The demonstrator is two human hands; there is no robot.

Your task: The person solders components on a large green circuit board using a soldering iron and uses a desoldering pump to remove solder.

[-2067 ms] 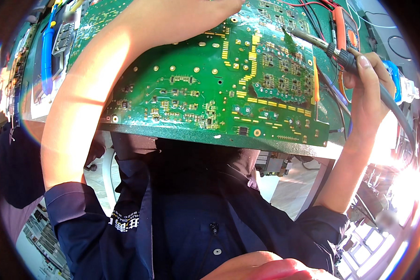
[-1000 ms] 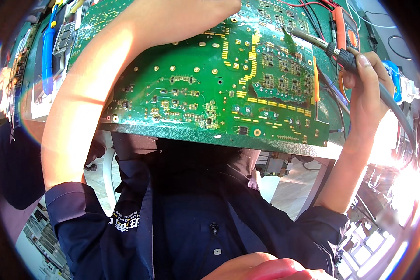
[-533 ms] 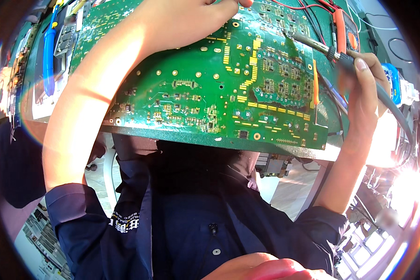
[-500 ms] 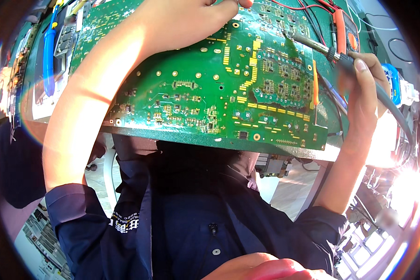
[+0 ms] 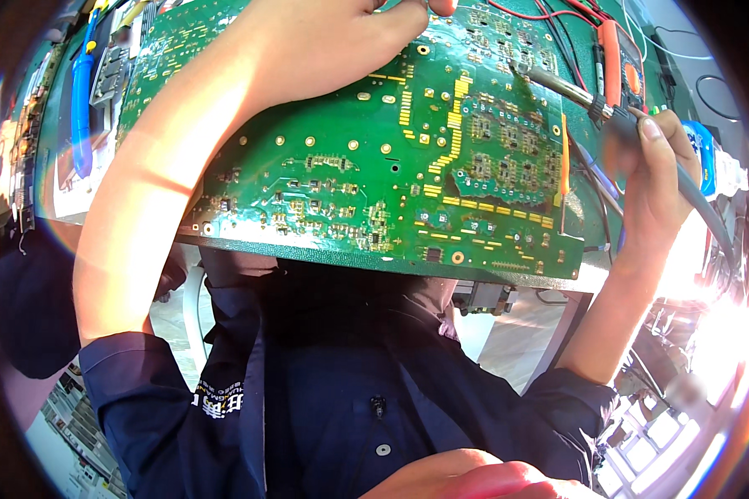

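A large green circuit board lies on the table before me, with gold pads and many small components. My right hand is closed around the grip of a soldering iron. The metal barrel slants up and left, and the tip comes down over the upper right of the board, by a dark patch; whether it touches cannot be told. Across the board's upper part reaches my left hand, thumb and a fingertip bent close together at the top edge. The other fingers are out of sight, and anything between them is hidden.
Right of the board stand an orange-and-black meter with red and black leads and a blue-labelled bottle. An orange strip sits by the board's right edge. At left lies a blue pen-like tool. The iron's grey cable hangs right.
The board and my right hand with the iron sit slightly lower in the picture. The iron's tip stays over about the same part of the board. My left hand keeps its bent pose.
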